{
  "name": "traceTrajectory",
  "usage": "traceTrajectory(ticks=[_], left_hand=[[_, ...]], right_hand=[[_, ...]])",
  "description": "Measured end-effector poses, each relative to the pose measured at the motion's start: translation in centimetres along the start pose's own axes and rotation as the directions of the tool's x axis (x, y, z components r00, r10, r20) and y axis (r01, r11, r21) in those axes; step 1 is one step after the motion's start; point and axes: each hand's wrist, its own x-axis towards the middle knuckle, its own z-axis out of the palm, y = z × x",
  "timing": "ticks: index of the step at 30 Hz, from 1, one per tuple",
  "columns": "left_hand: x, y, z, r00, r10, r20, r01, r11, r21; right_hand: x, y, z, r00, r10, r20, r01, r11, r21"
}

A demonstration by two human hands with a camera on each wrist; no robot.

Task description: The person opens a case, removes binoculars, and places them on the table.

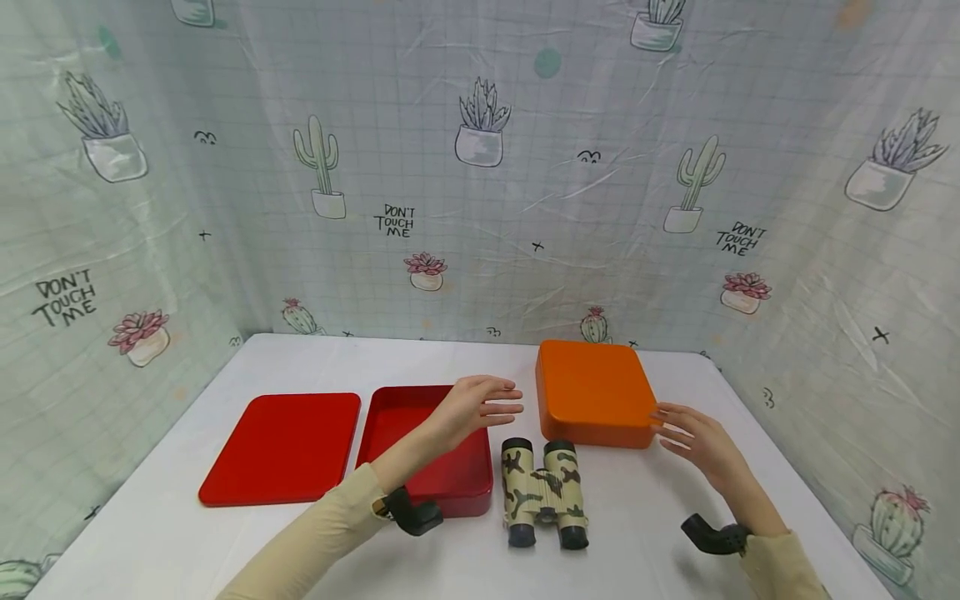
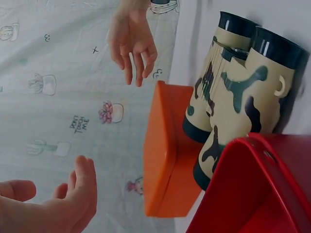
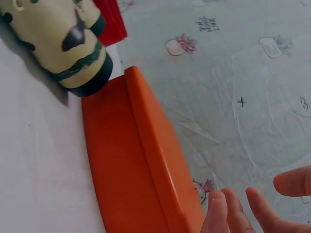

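My left hand point(image 1: 467, 410) hovers over the right part of an open red box point(image 1: 427, 492), fingers pointing right and holding nothing. To the right, my right hand point(image 1: 701, 442) is held beside the right edge of a closed orange box point(image 1: 596, 387), its fingertips overlapping that edge in the head view. In the right wrist view those fingers point(image 3: 217, 213) are spread with nothing between them. Between the two boxes, nearer the front, camouflage-patterned binoculars point(image 1: 543, 493) lie on the table. The left wrist view shows the binoculars point(image 2: 243, 82) against the red box's rim point(image 2: 272, 160).
A flat red lid point(image 1: 285, 448) lies left of the red box on the white table point(image 1: 420, 571). Behind and on both sides hangs a curtain point(image 1: 525, 208) printed with cacti. Each wrist wears a black camera mount point(image 1: 411, 512).
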Motion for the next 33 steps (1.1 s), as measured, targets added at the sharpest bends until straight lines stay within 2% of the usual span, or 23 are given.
traceTrajectory(ticks=[5, 8, 11, 15, 19, 21, 24, 26, 28, 33], left_hand=[[1.3, 0.0, 0.4, 0.997, -0.081, -0.009, 0.079, 0.987, -0.137], [2.2, 0.0, 0.4, 0.993, -0.112, -0.024, 0.104, 0.971, -0.216], [2.7, 0.0, 0.2, 0.993, -0.115, -0.025, 0.102, 0.949, -0.299], [3.6, -0.3, 0.1, 0.989, -0.137, -0.047, 0.108, 0.914, -0.391], [4.7, -0.9, 0.4, 0.977, -0.199, -0.081, 0.142, 0.881, -0.451], [5.1, -1.3, 0.6, 0.97, -0.226, -0.09, 0.16, 0.872, -0.463], [5.7, -1.8, 0.9, 0.961, -0.259, -0.1, 0.183, 0.862, -0.472], [6.1, -2.3, 1.2, 0.957, -0.271, -0.101, 0.192, 0.858, -0.477], [6.4, -2.7, 1.4, 0.953, -0.284, -0.107, 0.197, 0.848, -0.493], [6.9, -3.5, 1.8, 0.949, -0.297, -0.104, 0.203, 0.831, -0.518]], right_hand=[[0.4, -0.1, -1.0, 0.996, 0.076, 0.052, -0.082, 0.987, 0.138], [0.6, -0.2, -1.6, 0.989, 0.125, 0.082, -0.142, 0.955, 0.261], [0.7, -0.3, -2.1, 0.98, 0.155, 0.127, -0.196, 0.879, 0.435], [1.2, 0.1, -2.8, 0.969, 0.183, 0.166, -0.246, 0.773, 0.585], [1.7, 0.5, -3.2, 0.964, 0.224, 0.143, -0.263, 0.725, 0.636], [1.8, 0.7, -3.3, 0.961, 0.24, 0.139, -0.271, 0.702, 0.659], [2.1, 0.9, -3.2, 0.953, 0.265, 0.149, -0.29, 0.645, 0.707], [2.2, 1.0, -3.2, 0.947, 0.287, 0.142, -0.297, 0.62, 0.726], [2.3, 1.0, -3.1, 0.944, 0.304, 0.128, -0.296, 0.61, 0.735], [2.6, 1.1, -3.1, 0.937, 0.343, 0.061, -0.28, 0.637, 0.718]])
